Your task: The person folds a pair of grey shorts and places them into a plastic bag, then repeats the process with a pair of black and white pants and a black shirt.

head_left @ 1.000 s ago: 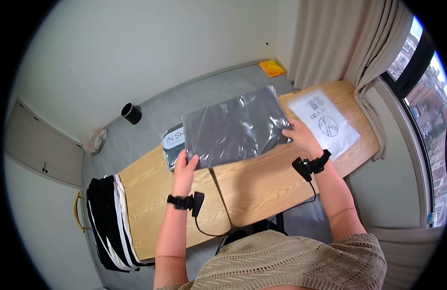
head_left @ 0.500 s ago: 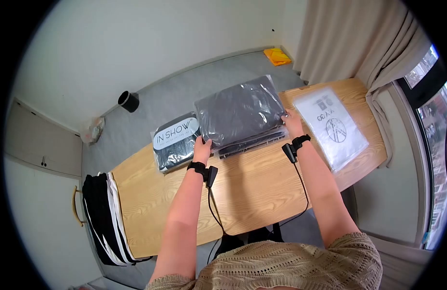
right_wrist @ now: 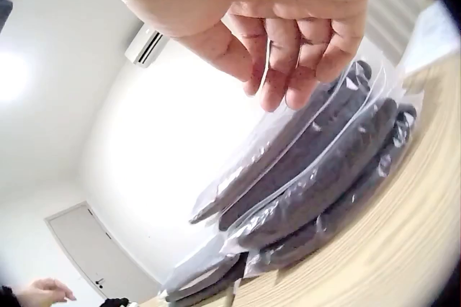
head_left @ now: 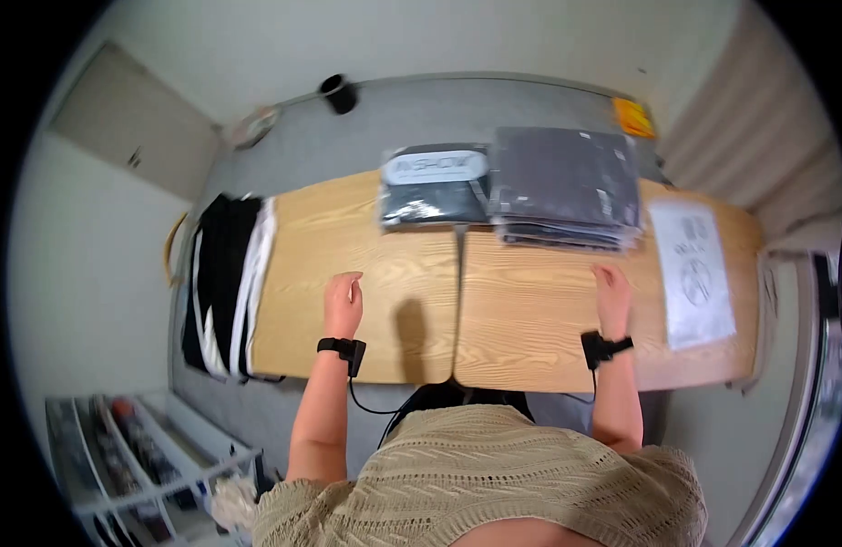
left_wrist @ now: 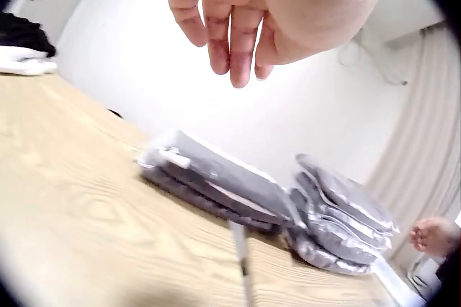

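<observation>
So the knit top (head_left: 485, 456) filled the bottom middle of the frame, with both hands up ahead of it over the wooden table (head_left: 385, 337). The left hand (head_left: 343, 305) hung left of centre, fingers loosely bent with small gaps between them, holding nothing. The right hand (head_left: 612, 296) was right of centre, pretty much the same: relaxed, slightly curved, nothing in it, and near the stack but apart from it. Black and white clothes (head_left: 222, 283) lay at the table's left end, and a printed white bag (head_left: 694, 273) lay flat toward the right. Further back, upper centre, sat the packet with the oval label (head_left: 435, 187), right beside the taller stack of dark clear-bagged bundles (head_left: 565, 182). Way back on the floor were a black bin (head_left: 338, 94), upper left, and something orange (head_left: 633, 118), upper right.
</observation>
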Demonstrator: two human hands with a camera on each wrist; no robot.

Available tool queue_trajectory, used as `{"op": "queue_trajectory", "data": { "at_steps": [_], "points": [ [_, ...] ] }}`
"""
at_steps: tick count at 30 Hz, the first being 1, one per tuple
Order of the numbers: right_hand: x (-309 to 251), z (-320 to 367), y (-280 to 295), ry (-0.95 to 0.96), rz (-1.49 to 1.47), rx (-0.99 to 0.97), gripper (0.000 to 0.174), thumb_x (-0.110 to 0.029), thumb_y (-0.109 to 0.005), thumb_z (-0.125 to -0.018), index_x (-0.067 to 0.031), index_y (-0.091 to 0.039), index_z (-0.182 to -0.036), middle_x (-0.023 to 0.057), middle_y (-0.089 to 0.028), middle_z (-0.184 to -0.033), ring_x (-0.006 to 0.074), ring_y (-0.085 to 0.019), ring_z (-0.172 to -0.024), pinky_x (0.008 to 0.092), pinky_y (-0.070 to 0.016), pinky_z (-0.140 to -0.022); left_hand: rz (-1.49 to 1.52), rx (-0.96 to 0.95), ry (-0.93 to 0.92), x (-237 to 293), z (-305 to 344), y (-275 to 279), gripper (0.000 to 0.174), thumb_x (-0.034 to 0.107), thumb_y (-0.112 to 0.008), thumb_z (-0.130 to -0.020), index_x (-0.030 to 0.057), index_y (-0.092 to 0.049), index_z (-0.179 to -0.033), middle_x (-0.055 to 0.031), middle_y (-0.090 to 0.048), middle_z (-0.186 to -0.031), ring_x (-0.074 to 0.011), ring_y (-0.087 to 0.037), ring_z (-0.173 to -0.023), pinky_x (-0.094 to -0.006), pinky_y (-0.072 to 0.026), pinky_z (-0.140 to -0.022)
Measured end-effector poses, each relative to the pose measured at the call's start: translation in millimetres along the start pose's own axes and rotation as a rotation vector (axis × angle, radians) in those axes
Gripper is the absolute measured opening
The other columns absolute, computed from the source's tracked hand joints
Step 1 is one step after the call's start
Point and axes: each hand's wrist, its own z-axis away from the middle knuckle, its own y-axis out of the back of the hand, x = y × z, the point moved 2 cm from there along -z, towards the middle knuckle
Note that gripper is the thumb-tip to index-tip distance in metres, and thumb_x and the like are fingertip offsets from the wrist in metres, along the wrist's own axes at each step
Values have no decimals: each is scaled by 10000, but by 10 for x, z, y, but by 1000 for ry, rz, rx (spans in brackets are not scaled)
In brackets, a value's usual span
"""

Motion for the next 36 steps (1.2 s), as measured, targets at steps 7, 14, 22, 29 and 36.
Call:
{"op": "queue_trajectory", "data": {
  "at_steps": [7,14,22,29,36],
  "points": [
    [-295,741,-735,-107,-197,-182,131,-64,-532,-902,30,-606,-957,68,-637,-882,139,-597,-829,256,-457,-765,-246,164,399,-1268,1177,1001,171,-10,-560,-779,56,-644,-913,-96,-644,-893,-293,-570,-896,-401,-441,-808],
    [-893,1073,-1378,41,-36,-244,135,-63,-513,-908,25,-600,-961,67,-631,-897,137,-600,-840,255,-458,-779,-297,279,643,-2584,1539,1670,190,14,-522,-798,20,-628,-956,-151,-643,-898,-327,-575,-912,-410,-456,-828],
    [-1664,1924,-2488,43,145,-276,135,-86,-525,-909,9,-614,-947,71,-658,-901,136,-607,-866,254,-453,-789,-317,384,892,-4316,1600,2182,416,58,-547,-791,33,-507,-1204,-167,-568,-1148,-343,-484,-1125,-426,-392,-964],
    [-2102,2371,-3024,41,164,-455,118,-84,-542,-904,-5,-618,-946,64,-654,-901,137,-603,-854,255,-457,-780,-227,237,1220,-4834,1583,2305,534,196,-639,-806,12,-450,-1270,-184,-493,-1279,-337,-442,-1195,-446,-367,-993],
    [-2272,2646,-3719,65,195,-647,133,-91,-555,-897,5,-622,-961,72,-659,-878,142,-614,-842,256,-468,-770,35,267,833,-4847,1559,2186,370,246,-474,-925,-29,-562,-1156,-278,-590,-1076,-413,-554,-1034,-408,-439,-898]
  ]
}}
